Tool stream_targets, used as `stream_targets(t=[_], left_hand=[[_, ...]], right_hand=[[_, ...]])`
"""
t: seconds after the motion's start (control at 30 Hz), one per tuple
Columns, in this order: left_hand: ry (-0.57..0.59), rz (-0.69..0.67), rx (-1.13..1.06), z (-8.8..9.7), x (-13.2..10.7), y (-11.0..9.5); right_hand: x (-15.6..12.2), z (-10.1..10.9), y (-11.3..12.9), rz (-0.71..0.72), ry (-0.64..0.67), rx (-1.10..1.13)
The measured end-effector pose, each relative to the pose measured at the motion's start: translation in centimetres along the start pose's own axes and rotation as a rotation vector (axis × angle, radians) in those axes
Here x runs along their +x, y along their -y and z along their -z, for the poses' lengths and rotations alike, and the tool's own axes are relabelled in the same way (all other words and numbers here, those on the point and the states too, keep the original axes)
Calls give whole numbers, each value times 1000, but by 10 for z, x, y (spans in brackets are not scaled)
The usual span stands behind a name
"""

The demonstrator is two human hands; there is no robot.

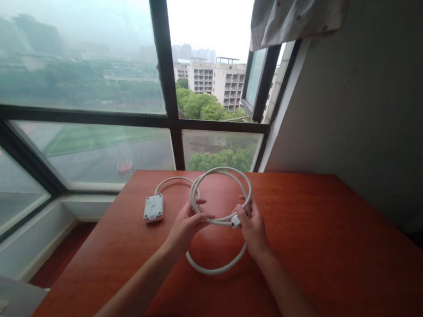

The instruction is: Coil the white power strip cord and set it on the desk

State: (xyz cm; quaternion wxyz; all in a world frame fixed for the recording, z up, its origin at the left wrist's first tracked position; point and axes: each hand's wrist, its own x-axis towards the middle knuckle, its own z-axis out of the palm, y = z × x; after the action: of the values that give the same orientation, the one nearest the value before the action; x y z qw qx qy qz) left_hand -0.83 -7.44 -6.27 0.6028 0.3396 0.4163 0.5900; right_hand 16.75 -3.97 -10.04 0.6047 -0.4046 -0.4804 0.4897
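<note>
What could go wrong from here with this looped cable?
The loops of white cable could spring apart if the left hand or right hand loosens. A tug might drag the small pale box across the table, since the cable runs to it. One loop spreads lower than the rest, so it may tangle.

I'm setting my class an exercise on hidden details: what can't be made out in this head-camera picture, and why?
All in the head view:
- The white connector's far end: covered by the right hand.
- The grey box's underside: turned down to the table.
- Any fine markings on the box: too small.
- The curtain's top: cut off by the upper edge.
- Distant skyline details: hazy and tiny.
</note>
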Motion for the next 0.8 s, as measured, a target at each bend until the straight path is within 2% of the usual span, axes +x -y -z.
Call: stream_targets(t=[0.13,0.23,0.33,0.4,0.47,0.67,0.8], left_hand=[[34,66,-59,21,11,-25],[179,147,62,30,26,-47],[334,270,244,30,38,-63],[383,296,287,26,43,-67],[382,298,256,22,46,-66],[346,441,-20,26,50,-55],[323,462,-114,29,49,-54]], right_hand=[[1,7,6,26,156,-117],[2,12,9,-16,334,-154],[2,17,11,-35,474,-181],[3,19,11,-36,475,-183],[4,20,12,-50,426,-156],[5,22,21,-204,345,37],[4,21,26,-260,304,158]])
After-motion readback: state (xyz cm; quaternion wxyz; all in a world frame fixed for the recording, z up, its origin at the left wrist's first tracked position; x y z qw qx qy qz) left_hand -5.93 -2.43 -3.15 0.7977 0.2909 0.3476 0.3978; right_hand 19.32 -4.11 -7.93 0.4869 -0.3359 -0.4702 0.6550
